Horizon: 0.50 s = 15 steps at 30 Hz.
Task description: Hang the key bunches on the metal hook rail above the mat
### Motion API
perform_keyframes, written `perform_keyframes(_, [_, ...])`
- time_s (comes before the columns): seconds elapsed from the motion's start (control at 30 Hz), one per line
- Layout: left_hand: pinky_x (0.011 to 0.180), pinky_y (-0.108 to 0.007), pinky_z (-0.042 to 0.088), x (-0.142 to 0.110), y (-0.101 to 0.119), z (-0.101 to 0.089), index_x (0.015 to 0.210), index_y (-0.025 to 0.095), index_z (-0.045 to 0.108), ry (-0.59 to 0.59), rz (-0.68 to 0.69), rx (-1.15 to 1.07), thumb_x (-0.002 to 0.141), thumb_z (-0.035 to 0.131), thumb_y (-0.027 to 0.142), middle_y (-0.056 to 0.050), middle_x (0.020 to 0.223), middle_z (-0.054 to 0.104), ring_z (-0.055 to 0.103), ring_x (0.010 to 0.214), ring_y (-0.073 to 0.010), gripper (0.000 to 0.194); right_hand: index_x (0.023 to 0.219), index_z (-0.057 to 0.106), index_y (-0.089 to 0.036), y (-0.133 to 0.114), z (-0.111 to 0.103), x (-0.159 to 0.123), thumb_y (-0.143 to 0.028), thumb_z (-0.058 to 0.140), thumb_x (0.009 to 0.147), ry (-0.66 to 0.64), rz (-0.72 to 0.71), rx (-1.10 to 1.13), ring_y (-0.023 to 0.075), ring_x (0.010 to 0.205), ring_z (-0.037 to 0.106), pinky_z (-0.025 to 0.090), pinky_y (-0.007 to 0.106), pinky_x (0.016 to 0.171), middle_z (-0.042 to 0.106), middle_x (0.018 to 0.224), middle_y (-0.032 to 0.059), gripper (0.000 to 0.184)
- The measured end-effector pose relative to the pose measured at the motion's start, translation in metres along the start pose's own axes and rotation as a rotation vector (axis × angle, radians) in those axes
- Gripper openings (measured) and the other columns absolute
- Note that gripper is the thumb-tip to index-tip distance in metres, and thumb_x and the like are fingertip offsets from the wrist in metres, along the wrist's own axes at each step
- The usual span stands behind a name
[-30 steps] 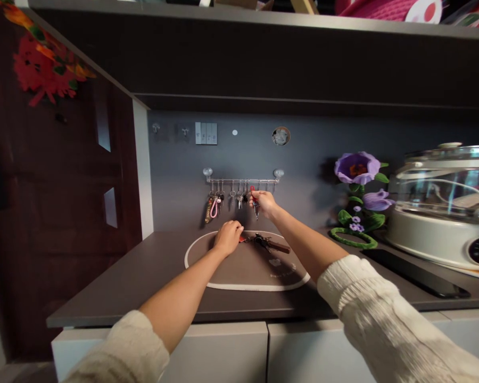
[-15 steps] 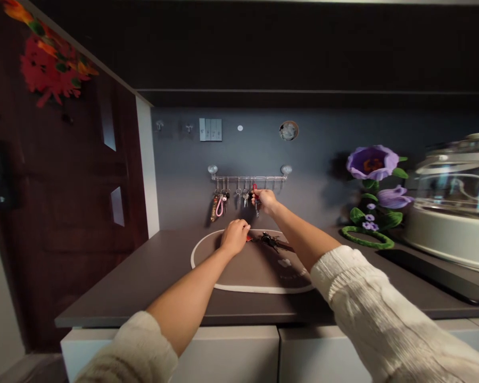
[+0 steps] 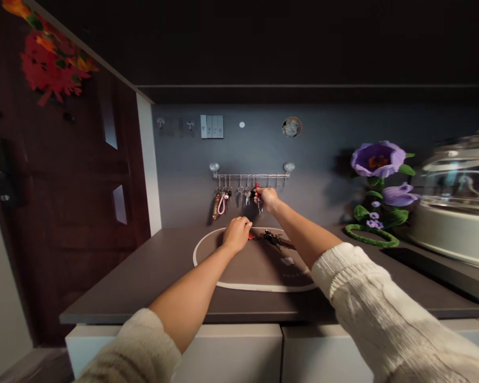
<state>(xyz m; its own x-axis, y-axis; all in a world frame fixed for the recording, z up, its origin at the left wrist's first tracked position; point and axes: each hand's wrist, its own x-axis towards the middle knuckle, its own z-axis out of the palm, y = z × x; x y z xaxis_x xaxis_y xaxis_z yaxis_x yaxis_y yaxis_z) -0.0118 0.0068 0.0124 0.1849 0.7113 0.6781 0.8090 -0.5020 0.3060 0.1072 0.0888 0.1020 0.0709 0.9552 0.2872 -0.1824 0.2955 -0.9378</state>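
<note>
My right hand (image 3: 268, 198) is closed in a pinch at the hook rail (image 3: 251, 175) on the wall. Its fingers grip a bunch of keys (image 3: 259, 207) with a red fob, close under one of the hooks; whether the ring sits on the hook is too small to tell. Low over the brown mat (image 3: 207, 252), my left hand (image 3: 238, 234) has its fingers curled together, their undersides hidden. A small red piece (image 3: 252, 237) shows just beside its fingertips. Right of that lies a dark bunch of keys (image 3: 272, 238) on the mat.
More keys with a pink loop strap (image 3: 223, 204) hang at the rail's left. Knitted purple flowers (image 3: 378, 159) and a clear-domed white appliance (image 3: 451, 229) stand right, a black flat slab (image 3: 439, 274) before them. A dark cabinet (image 3: 283, 48) overhangs the counter (image 3: 143, 276).
My right hand has shifted slightly at the hook, the red fob now more between its fingers. The left hand stays at the mat. The view has moved a little.
</note>
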Motion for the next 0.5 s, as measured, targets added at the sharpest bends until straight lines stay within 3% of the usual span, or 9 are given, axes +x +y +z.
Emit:
perform_keyframes(0.17, [0.077, -0.031, 0.040, 0.000, -0.001, 0.000, 0.082, 0.017, 0.060, 0.003, 0.002, 0.000, 0.086, 0.039, 0.025, -0.008, 0.088, 0.064, 0.055, 0.087, -0.0193, 0.023, 0.061, 0.051, -0.014, 0.006, -0.004, -0.001, -0.008, 0.049, 0.076, 0.074, 0.048, -0.047, 0.0063, 0.036, 0.041, 0.036, 0.019, 0.039, 0.044, 0.040, -0.0036, 0.016])
perform_keyframes(0.5, [0.078, -0.029, 0.040, -0.001, 0.000, -0.001, 0.084, 0.017, 0.061, -0.004, -0.002, 0.019, 0.086, 0.040, 0.024, -0.007, 0.088, 0.064, 0.055, 0.087, -0.0182, 0.022, 0.060, 0.054, -0.013, 0.020, -0.015, 0.003, -0.013, 0.053, 0.074, 0.118, -0.063, -0.209, 0.0050, 0.042, 0.040, 0.033, 0.018, 0.048, 0.053, 0.049, -0.0028, 0.014])
